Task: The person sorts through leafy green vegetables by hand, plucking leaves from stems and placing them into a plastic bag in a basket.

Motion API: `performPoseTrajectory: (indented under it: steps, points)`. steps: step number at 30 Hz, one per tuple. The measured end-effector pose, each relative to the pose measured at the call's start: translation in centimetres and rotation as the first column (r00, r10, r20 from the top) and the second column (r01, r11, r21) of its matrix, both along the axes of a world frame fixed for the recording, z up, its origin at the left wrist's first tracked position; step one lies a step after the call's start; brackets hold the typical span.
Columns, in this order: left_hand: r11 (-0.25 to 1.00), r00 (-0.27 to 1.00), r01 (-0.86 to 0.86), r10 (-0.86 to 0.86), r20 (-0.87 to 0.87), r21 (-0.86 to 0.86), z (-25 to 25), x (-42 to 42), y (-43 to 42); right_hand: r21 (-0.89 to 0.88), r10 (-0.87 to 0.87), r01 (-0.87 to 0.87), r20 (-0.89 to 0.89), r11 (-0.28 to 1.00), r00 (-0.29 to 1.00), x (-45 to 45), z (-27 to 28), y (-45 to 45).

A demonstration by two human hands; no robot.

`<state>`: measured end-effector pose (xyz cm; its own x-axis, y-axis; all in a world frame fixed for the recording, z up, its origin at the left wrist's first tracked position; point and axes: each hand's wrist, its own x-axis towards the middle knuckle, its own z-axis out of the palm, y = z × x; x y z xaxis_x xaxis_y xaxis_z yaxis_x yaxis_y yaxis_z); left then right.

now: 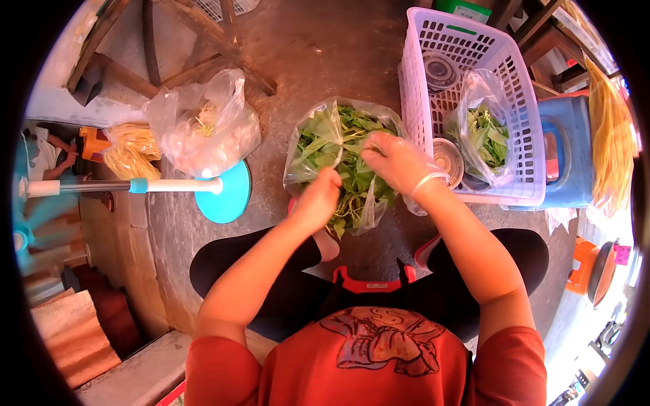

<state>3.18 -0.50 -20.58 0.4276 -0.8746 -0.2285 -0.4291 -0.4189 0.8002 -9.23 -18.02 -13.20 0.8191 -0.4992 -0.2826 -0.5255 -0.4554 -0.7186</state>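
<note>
- The open clear bag (291, 169) sits on the floor (305, 74) between the person's feet, full of leafy greens (359, 186), some stems poking out at the near side
- The left grip (319, 196) is clenched on a gathered fold of the bag's plastic, at the near left of the opening
- The right grip (393, 159), in a thin clear glove (414, 172), has its fingers curled in at the right of the greens; whether they pinch a stem, a leaf or plastic I cannot tell
- Thin plastic under a hard pull could stretch or split at that fold, and the greens would slump onto the floor
- With stems sticking out at the near side, drawing the mouth together might snap or bruise them, or leave some outside
- The loose glove looks like the likeliest snag: its film could catch in the bag's plastic or slip on leaves
- The white basket (501, 199) stands just beside the bag on the right, holding a second bag (474, 88) of greens; a wide swing of the right elbow or forearm could knock its rim
- Rocking the bag towards the person could tip greens over their feet
</note>
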Motion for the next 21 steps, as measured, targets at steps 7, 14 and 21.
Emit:
performPoseTrajectory:
  steps: [7, 14, 21]
  points:
    - [0.995, 0.968, 0.095, -0.099, 0.229, 0.028, -3.3, -1.9, -0.4, -0.192, 0.245, -0.293, -0.240, 0.937, 0.939, -1.6, -2.3, 0.9]
    - [0.950, 0.842, -0.305, 0.235, -0.486, -0.069, 7.2, 1.6, -3.4, -0.209, 0.073, -0.066, 0.026, 0.976, 0.997, -2.2, -3.0, -1.4]
    - [0.904, 0.700, -0.418, 0.257, -0.666, -0.089, 8.2, 1.8, -3.8, -0.118, 0.047, 0.006, 0.440, 0.993, 0.897, -0.9, 2.9, -1.5]
